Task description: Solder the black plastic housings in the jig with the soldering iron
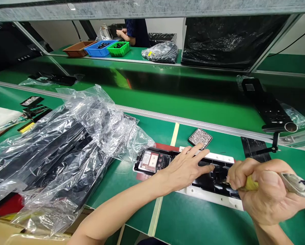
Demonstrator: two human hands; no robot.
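Desk [193, 223] green; black housing [203, 179] in white fixture [209, 196], speckled black-and-white block [200, 138] at its 12 o'clock, yellowish tool handle [250, 183] at its 3 o'clock.

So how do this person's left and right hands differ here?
The left hand is spread out, seemingly resting on the long black part, while the right hand is curled around a yellow-handled tool. The left hand lies nearer the part's middle; the right hand is by its right end. Both are bare.

Left hand [184, 166] rests on black casing [205, 179]; right hand [272, 194] grips yellow-handled tool [250, 183].
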